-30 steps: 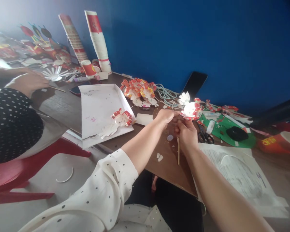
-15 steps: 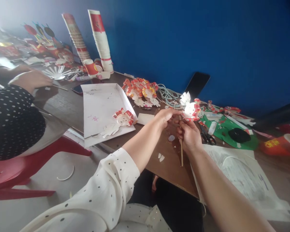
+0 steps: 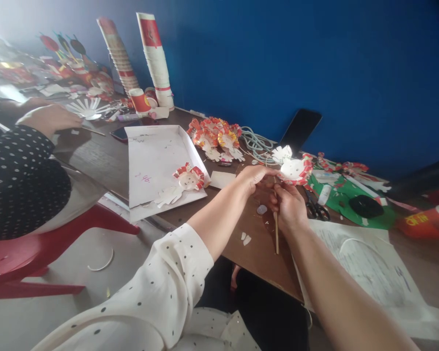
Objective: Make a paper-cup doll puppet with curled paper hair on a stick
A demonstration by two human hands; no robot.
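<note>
cup towers: 2 | paper tray: 1 | held paper figure: 1 | leaning phone: 1

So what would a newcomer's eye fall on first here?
Probably the bright paper face, at the left hand and just above the right hand, which grips a stick. Next, the two tall cup stacks, back left, before the blue wall. Then the red pile, right of the tray.

Brown tabletop, pretty messy tbh: shallow white box, heap of red-fringed paper figures just beside, coiled pale cable, green sheet, written-on papers, two paper-cup stacks at back.
</note>
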